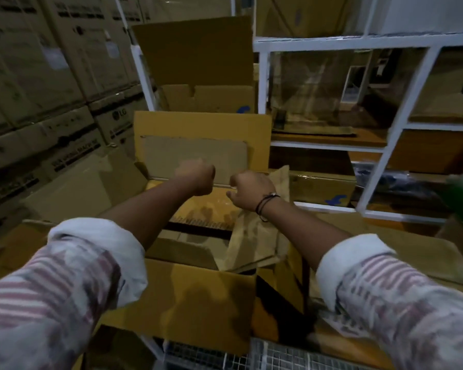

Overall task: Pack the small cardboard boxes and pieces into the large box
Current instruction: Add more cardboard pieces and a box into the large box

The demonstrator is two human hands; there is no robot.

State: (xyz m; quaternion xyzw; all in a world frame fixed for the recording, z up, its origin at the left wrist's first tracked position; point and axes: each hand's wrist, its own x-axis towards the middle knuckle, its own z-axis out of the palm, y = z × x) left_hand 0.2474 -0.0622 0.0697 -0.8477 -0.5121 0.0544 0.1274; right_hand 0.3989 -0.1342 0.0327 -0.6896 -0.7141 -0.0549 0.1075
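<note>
Sleeves (64, 276) rolled back flank the box (187, 303), which stands open with its far flap (203, 129) upright, probably to keep the mouth clear for loading. Pieces (193, 244) already lie inside, with brown paper (251, 236) crowded to the right. Left hand (195, 177) and right hand (251, 190) meet at the far wall, fingers curled; I cannot tell whether the 2 clamp a piece. Shelves (332, 41) and cartons (38, 76) surround the box.

At frame centre your left hand (195, 177) and right hand (249, 190), fingers curled, sit over the open large box (187, 297), near its raised flap (201, 129).
</note>
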